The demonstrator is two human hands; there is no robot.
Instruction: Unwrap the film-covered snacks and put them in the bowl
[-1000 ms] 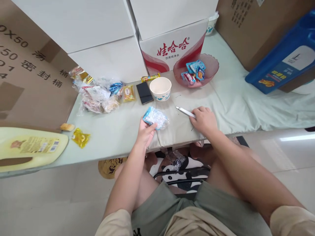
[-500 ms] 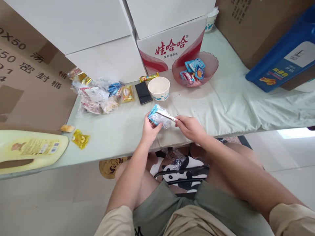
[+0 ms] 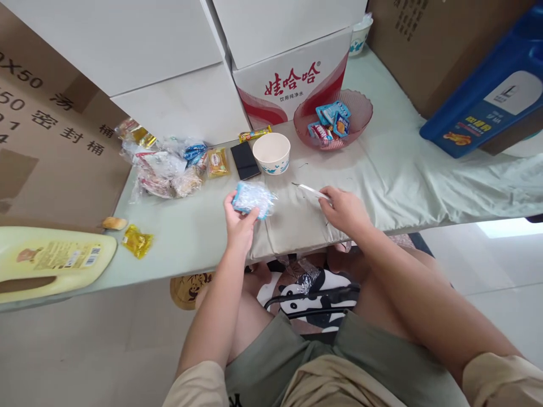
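Pinching a blue packet (image 3: 254, 196) over the tabletop (image 3: 186, 237) are the fingers (image 3: 251, 217) of the left hand (image 3: 239, 230); the right hand (image 3: 345, 212) grips a thin white tool (image 3: 313, 191). A pink bowl (image 3: 361, 116) holds little packets (image 3: 333, 113).

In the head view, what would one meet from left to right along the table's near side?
Pale-yellow plastic jug, shiny yellow wrapper, light-blue and clear plastic packet, slim white pen-like tool, bare right hand.

Looks like a storeroom, from this downward view: crowded about the table (image 3: 178, 237) with a brown carton (image 3: 46, 141) at its left, a drinking-water carton (image 3: 292, 90) at its back and a blue jug (image 3: 483, 107) at its right.
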